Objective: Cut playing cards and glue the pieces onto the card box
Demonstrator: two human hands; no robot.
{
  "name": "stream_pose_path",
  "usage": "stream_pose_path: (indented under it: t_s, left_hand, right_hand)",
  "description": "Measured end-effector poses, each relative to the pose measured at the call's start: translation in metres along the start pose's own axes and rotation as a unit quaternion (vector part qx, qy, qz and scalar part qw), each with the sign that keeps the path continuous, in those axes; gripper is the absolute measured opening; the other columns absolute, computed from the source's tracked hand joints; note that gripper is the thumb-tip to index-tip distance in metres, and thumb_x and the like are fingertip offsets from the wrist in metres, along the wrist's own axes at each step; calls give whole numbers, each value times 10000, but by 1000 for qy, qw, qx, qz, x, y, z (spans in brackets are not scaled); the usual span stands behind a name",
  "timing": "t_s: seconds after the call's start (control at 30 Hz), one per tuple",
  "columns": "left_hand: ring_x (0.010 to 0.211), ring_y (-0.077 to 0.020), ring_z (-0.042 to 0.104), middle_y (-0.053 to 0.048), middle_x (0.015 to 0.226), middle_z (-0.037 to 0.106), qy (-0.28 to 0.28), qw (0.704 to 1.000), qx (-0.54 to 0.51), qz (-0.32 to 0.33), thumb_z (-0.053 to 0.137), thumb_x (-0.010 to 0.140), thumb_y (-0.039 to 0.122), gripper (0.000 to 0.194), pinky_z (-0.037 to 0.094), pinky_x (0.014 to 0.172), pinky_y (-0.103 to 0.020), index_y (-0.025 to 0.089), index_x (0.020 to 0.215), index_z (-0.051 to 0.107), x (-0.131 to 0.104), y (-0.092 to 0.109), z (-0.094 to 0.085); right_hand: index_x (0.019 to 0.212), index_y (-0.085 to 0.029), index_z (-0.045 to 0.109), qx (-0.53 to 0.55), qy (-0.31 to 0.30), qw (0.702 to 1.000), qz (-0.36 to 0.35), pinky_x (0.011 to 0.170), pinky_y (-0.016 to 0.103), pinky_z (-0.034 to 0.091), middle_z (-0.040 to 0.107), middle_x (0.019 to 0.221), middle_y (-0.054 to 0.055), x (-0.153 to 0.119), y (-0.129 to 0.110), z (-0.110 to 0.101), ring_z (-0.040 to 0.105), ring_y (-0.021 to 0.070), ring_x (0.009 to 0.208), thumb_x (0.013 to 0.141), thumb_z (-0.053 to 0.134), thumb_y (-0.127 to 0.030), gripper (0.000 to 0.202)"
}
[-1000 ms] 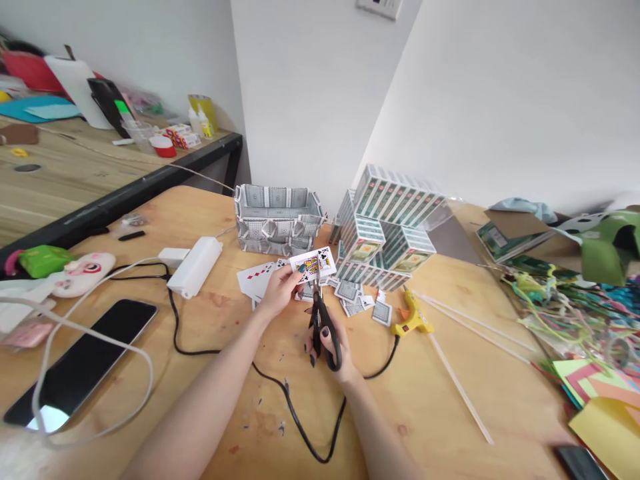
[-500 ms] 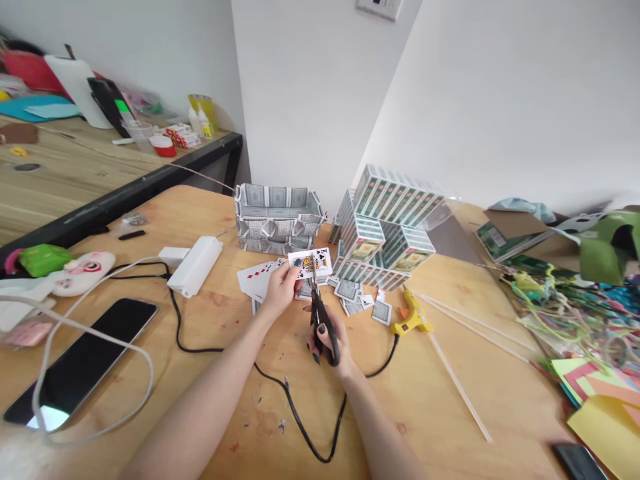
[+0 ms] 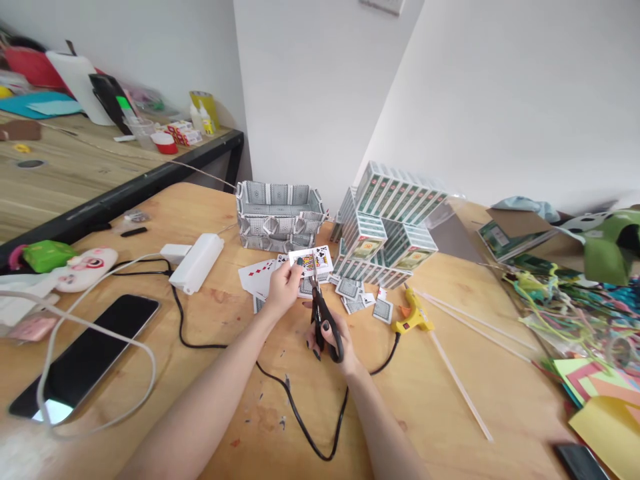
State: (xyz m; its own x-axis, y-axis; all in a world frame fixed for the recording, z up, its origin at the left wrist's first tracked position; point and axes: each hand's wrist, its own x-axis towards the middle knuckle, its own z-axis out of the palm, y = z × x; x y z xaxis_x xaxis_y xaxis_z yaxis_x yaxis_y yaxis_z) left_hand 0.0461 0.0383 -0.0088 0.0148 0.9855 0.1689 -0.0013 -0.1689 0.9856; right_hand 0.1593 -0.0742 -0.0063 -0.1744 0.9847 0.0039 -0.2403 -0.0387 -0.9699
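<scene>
My left hand (image 3: pixel 285 287) pinches a king playing card (image 3: pixel 323 259) by its left end. Black-handled scissors (image 3: pixel 320 313) are gripped in my right hand (image 3: pixel 333 340), with their blades across the middle of the card. Beneath and beside the card lie more playing cards (image 3: pixel 256 275), some face up with red diamonds. Small cut card pieces (image 3: pixel 350 288) are scattered to the right. Behind my hands stands a box-shaped structure made of grey-backed cards (image 3: pixel 280 223). Whether the blades are fully closed is too small to tell.
Stacked card boxes (image 3: pixel 367 237) stand at the back right. A yellow glue gun (image 3: pixel 414 317) rests right of my hands, its black cable looping in front of me. Left are a phone (image 3: pixel 90 353) and white power adapter (image 3: pixel 197 263). Craft scraps (image 3: pixel 575 313) crowd the right edge.
The view has shifted slightly. Both hands stay in nearly the same place, with the card and scissors still held; the scissors' blades remain across the card.
</scene>
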Motion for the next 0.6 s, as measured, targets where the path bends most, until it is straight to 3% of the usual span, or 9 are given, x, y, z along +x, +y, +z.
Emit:
stream_pose_path:
  t_s: [0.43,0.6]
  left_hand:
    - [432,-72,328,60,470,352,-10,1000,0,19,486,763,288,271,263,428,-199,188,552,348,0,2,-2]
    - [444,-78,354,57,479,358,-13,1000,-13,-3,501,753,295,265,274,430,-197,188,555,362,1,1,-1]
  right_hand:
    - [1205,-135,479,8,18,1000,5,342,197,290,481,558,-39,1,1,1,391,65,364,738,553,-580,649]
    - [1206,-140,485,15,30,999,30,343,187,288,443,518,-56,2,1,1,375,66,378,724,578,-568,651]
